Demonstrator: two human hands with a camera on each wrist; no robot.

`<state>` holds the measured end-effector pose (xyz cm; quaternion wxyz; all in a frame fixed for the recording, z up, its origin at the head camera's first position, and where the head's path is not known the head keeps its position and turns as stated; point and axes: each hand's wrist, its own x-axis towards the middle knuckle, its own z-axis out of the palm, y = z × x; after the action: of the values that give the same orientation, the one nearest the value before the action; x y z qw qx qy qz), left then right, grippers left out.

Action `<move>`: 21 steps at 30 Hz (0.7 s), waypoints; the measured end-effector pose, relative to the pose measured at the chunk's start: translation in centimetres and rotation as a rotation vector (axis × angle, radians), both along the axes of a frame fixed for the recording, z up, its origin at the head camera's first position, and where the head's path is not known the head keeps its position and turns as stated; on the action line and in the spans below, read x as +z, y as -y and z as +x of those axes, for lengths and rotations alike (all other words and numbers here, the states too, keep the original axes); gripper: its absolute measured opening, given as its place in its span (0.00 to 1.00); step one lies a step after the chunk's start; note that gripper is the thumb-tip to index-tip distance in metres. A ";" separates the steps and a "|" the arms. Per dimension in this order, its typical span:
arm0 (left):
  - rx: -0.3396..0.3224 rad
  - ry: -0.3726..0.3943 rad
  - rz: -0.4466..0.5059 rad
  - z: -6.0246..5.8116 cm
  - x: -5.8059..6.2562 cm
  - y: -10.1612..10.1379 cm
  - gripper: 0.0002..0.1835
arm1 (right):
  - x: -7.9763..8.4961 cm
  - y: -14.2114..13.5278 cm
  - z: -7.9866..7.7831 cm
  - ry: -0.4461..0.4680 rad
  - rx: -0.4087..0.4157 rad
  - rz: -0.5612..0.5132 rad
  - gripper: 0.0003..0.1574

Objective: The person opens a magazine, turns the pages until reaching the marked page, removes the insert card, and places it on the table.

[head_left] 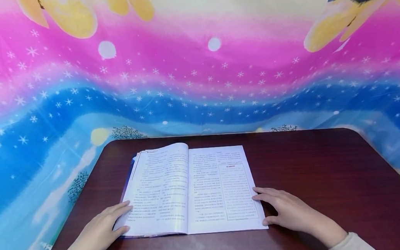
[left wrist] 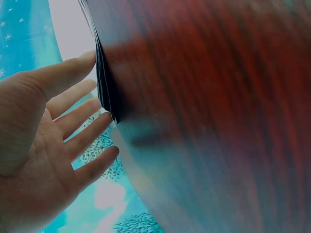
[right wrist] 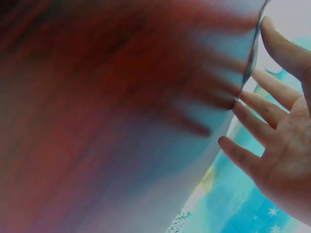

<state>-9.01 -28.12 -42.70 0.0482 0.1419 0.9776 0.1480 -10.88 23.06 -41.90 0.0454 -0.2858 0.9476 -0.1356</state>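
An open magazine point(head_left: 204, 190) with printed pages lies on the dark reddish-brown table, its left pages bulging up near the spine. My left hand point(head_left: 101, 228) rests at the lower left edge, fingers spread and fairly straight, thumb on the page corner. In the left wrist view the left hand point(left wrist: 53, 121) shows its thumb and fingertips by the edge of the pages. At the lower right edge, my right hand point(head_left: 293, 211) touches the margin with extended fingers and thumb. The right wrist view shows the right hand point(right wrist: 282, 126) with its fingers apart along the magazine's edge.
The table point(head_left: 310, 163) has rounded far corners and a glossy surface that mirrors the fingers in the wrist views. Behind and beside it hangs a pink and blue cloth point(head_left: 197, 82) with snowflakes. A light sleeve point(head_left: 352, 244) covers the right forearm.
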 end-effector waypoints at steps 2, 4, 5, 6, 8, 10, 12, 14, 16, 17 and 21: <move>0.004 0.020 0.009 -0.1 0.0 0.1 0.30 | 0.1 0.2 0.0 -0.014 -0.006 0.015 0.38; 0.005 0.032 0.013 -0.1 0.0 0.1 0.30 | 0.3 0.4 0.0 -0.033 -0.003 0.024 0.37; 0.005 0.036 0.015 -0.1 0.0 0.1 0.30 | 0.4 0.5 0.0 -0.038 -0.005 0.027 0.36; 0.004 0.040 0.016 -0.1 0.0 0.1 0.30 | 0.5 0.6 0.0 -0.042 -0.009 0.030 0.36; 0.004 0.044 0.019 0.0 0.2 0.1 0.30 | 0.6 0.8 -0.1 -0.049 -0.015 0.031 0.35; 0.007 0.048 0.026 0.1 0.3 0.1 0.29 | 0.6 0.9 -0.2 -0.048 -0.027 0.028 0.34; 0.011 0.049 0.029 0.0 0.4 0.0 0.29 | 0.7 0.8 -0.2 -0.044 -0.038 0.022 0.33; 0.014 0.053 0.031 0.0 0.4 0.0 0.29 | 0.7 0.8 -0.3 -0.038 -0.042 0.012 0.31; 0.014 0.057 0.028 0.0 0.4 -0.1 0.29 | 0.7 0.8 -0.4 -0.032 -0.044 0.003 0.30; 0.014 0.058 0.028 0.1 0.4 -0.1 0.29 | 0.8 0.8 -0.4 -0.030 -0.044 -0.003 0.30; 0.016 0.059 0.018 0.2 0.5 -0.1 0.29 | 1.2 0.9 -0.7 -0.041 -0.038 -0.038 0.28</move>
<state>-8.86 -28.02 -42.23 0.0744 0.1300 0.9755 0.1611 -11.58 22.15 -40.74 0.0180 -0.2712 0.9508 -0.1486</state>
